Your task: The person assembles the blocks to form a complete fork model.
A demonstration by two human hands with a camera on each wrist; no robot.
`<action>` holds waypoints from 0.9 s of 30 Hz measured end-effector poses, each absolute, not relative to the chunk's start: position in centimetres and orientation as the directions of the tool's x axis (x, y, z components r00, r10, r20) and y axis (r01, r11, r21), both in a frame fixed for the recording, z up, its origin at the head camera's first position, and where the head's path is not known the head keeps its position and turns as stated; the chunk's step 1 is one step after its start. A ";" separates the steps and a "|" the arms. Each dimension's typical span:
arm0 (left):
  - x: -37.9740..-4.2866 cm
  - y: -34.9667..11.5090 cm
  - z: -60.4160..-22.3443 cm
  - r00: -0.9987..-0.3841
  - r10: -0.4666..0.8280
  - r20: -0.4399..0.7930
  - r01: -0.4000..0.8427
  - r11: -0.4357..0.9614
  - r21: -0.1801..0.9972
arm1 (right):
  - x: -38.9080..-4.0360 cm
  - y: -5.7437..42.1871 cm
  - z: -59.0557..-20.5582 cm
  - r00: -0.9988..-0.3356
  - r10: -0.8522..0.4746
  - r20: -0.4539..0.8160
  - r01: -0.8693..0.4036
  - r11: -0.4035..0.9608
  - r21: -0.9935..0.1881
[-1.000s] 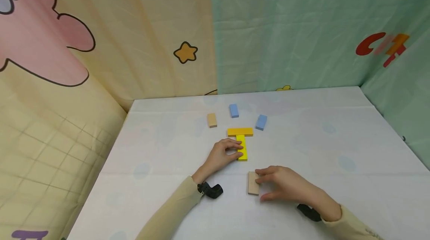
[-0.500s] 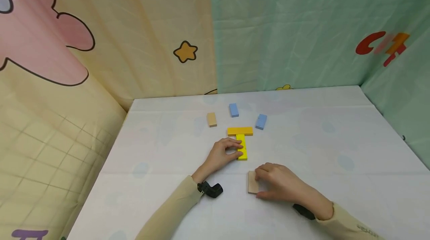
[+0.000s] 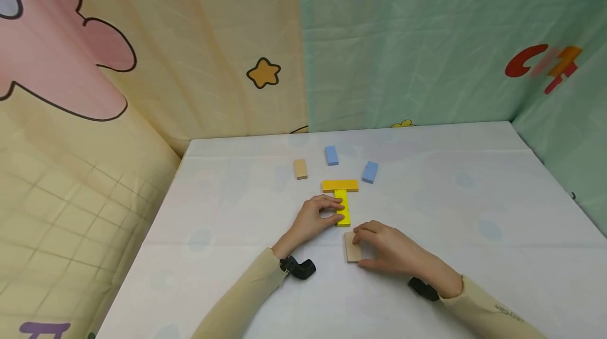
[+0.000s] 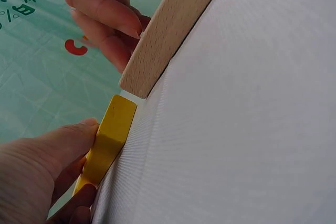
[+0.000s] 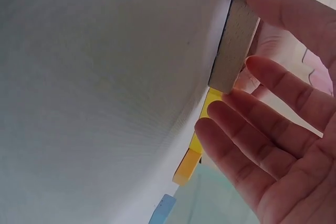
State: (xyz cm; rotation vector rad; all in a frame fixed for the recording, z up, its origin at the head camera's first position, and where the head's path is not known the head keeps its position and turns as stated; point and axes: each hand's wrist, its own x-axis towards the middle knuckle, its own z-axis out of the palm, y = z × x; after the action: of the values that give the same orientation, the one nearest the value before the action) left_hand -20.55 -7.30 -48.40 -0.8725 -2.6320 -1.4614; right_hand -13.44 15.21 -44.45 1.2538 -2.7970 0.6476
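Note:
My left hand (image 3: 310, 220) pinches a bright yellow block (image 3: 346, 213) that lies lengthwise on the table, its thumb near the block's near end. Across the far end of that block lies an orange-yellow block (image 3: 340, 186), so the two make a T. My right hand (image 3: 393, 247) holds a plain wooden block (image 3: 351, 252) between thumb and fingers, from its right side. This block lies just below the yellow one, and a narrow gap parts their ends in the left wrist view, where the wood grain (image 4: 168, 35) shows.
Behind the T are two small blue blocks (image 3: 332, 156) and a small tan block (image 3: 301, 169), lying apart from each other. A white cloth covers the table (image 3: 450, 196), with patterned curtains (image 3: 403, 54) along its back and sides. Each wrist wears a black camera.
The right hand has closed its fingers on the wooden block and slid it a little away and leftward, nearer the yellow block. The left hand has stayed in place.

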 end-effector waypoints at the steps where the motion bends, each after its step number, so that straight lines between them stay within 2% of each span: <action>1: -20.5 -7.3 -48.4 -0.844 0.466 0.267 0.473 0.410 0.780 | -13.4 15.2 -44.4 -0.679 -0.714 0.169 -0.717 0.596 -0.361; 13: -20.6 -7.3 -48.4 -0.835 0.468 0.289 0.494 0.408 0.768 | -13.0 15.3 -44.1 -0.613 -0.759 0.219 -0.786 0.556 -0.270; 27: -20.6 -7.3 -48.3 -0.840 0.465 0.280 0.482 0.401 0.779 | -13.4 14.7 -44.1 -0.613 -0.775 0.155 -0.773 0.546 -0.322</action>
State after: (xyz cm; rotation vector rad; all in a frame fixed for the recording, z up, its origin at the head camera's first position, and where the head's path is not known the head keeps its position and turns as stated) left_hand -20.62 -7.29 -48.33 -0.8837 -2.6147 -1.4629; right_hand -13.41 14.75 -44.07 1.3852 -2.7673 0.5727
